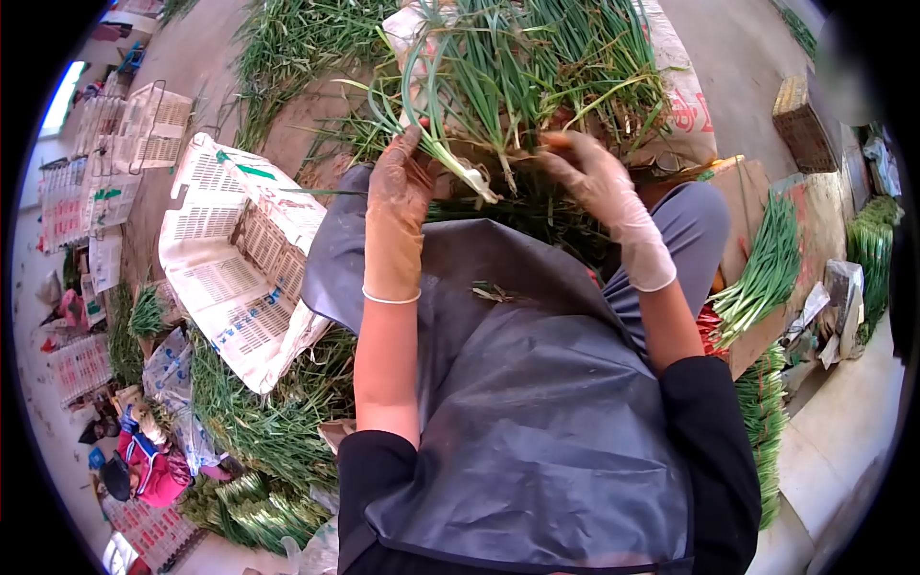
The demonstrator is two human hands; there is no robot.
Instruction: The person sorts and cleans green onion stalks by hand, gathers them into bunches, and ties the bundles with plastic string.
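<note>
Clear-gloved L hand (401,177) closed narrow on a green onion (448,156), white end pointing twd R hand (596,174). R fingers half-curled nr the roots; tips blurry, can't tell if gripping. More onions (594,57) on a sack (688,110) just beyond. Dark apron (546,383) below, w/ white crate (206,240) on L side, onion bunch (770,259) on R.

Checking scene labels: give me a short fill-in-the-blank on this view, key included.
The left hand and right hand wear thin ____. The left hand holds green stalks whose bulb ends are colored ____. A dark ____ covers the person's lap. The pale slotted container is to the person's ____.
Missing: gloves; white; apron; left.
</note>
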